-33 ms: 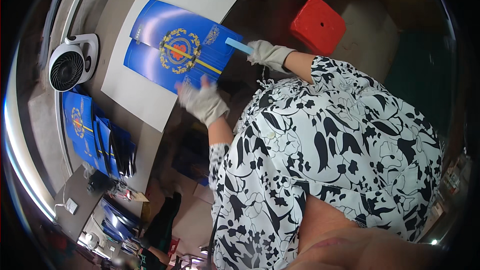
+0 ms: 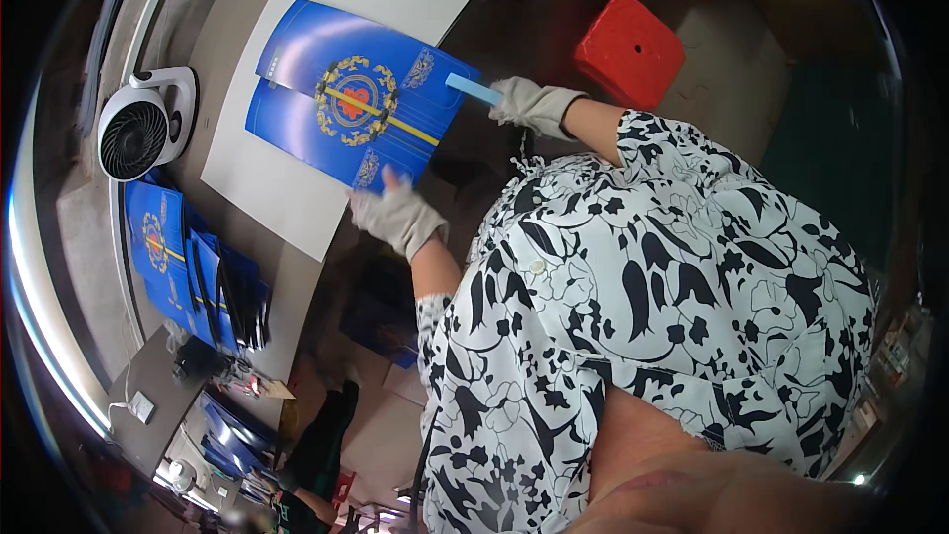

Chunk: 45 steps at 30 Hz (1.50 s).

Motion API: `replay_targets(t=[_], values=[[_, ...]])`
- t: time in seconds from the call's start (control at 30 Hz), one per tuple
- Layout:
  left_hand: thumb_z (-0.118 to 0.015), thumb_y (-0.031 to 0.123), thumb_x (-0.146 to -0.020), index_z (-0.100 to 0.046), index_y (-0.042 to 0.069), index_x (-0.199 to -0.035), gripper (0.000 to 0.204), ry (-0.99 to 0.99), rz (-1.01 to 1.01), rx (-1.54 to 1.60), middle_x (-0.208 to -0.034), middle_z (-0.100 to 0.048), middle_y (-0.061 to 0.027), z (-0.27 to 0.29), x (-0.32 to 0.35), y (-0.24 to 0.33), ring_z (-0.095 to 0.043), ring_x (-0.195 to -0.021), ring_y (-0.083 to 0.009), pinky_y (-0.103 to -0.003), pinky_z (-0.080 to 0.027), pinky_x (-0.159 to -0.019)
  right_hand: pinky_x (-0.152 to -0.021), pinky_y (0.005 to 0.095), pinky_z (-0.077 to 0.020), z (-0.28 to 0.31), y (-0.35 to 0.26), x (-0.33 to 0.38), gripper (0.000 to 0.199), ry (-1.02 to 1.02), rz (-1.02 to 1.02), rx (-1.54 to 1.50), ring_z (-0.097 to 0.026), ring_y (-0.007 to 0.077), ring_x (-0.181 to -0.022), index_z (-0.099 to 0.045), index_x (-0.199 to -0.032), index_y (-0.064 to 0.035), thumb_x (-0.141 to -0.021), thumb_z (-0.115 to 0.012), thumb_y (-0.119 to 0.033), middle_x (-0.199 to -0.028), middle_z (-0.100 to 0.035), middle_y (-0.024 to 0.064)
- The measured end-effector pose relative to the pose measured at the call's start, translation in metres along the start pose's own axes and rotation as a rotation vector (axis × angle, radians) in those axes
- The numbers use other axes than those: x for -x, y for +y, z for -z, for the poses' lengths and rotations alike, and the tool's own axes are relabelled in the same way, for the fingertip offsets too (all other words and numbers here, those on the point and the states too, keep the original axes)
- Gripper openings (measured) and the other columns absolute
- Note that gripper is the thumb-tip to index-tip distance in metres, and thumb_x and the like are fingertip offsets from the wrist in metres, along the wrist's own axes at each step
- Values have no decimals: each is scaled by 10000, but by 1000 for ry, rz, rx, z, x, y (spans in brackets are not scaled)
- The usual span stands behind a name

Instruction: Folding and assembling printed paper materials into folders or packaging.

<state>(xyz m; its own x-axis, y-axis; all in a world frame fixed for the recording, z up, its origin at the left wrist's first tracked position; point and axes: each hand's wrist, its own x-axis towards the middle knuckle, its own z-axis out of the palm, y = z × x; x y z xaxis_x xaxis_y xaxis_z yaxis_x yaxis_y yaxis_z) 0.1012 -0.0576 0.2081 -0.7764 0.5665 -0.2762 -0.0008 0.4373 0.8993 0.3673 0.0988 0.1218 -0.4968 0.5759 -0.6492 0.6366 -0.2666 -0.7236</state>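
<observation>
A blue printed folder with a gold wreath, red emblem and yellow strip lies on a large white sheet on the table. My right hand, in a pale work glove, is closed round a flat light-blue strip. The strip's far end lies over the folder's near right corner. My left hand, gloved with bare fingertips, is at the folder's near left edge, thumb apart from the fingers and nothing held. Its fingers are slightly blurred; whether they touch the folder, I cannot tell.
A white fan stands at the table's far left side. Beside it lies a pile of similar blue folders. A red stool is to the right. Another person works at the lower left.
My left hand has shifted slightly toward me and away from the folder's surface, uncovering its near left corner. My right hand and the strip stay almost in place.
</observation>
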Motion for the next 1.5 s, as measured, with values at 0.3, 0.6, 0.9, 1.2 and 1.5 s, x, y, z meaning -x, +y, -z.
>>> replay_targets(t=[0.3, 0.6, 0.9, 1.2, 1.5], values=[[-790, 218, -900, -491, 93, -1505, 686, -207, 593, 545, -1376, -607, -38, 6, 6, -34, -592, -1206, -223, -382, -476, -981, -547, 283, -536, -17, -43, 3, 439, -41, -57, -181, -663, 149, -651, -616, -1188, -13, -841, -829, -175, -845, -695, 96], [-775, 92, -904, -561, 102, -1423, 561, -268, 594, 720, -1260, -672, -45, -23, 11, -29, -671, -1075, -209, -354, -564, -879, -849, 454, -564, -50, -83, 31, 584, -287, 15, 470, -703, 374, -1022, -690, -1157, -15, -774, -829, -434, -1112, -722, 198], [-714, 28, -933, -551, 64, -1403, 498, -264, 618, 757, -1289, -659, -77, -30, 13, -20, -652, -1140, -219, -350, -562, -915, -821, 470, -569, -49, -68, 29, 490, -223, 237, 591, -703, 394, -965, -699, -1093, -10, -806, -809, -392, -1023, -728, 201], [-667, 288, -1012, -661, -33, -1201, 372, 247, 77, -461, -950, -713, -111, 110, -78, -14, -672, -789, -185, -351, -537, -681, -865, 399, -557, -32, -64, 50, 531, -198, 253, 498, -692, 333, -1026, -680, -1177, -33, -752, -834, -312, -1063, -709, 169], [-537, 440, -1051, -358, -56, -1561, 733, 65, -64, -337, -1584, -435, -240, 213, -231, 57, -464, -1447, -341, -358, -361, -1176, -645, 389, -593, -41, -76, 68, 428, -47, -209, -836, -725, 257, -796, -635, -1200, 19, -837, -764, -165, -1011, -736, 145]])
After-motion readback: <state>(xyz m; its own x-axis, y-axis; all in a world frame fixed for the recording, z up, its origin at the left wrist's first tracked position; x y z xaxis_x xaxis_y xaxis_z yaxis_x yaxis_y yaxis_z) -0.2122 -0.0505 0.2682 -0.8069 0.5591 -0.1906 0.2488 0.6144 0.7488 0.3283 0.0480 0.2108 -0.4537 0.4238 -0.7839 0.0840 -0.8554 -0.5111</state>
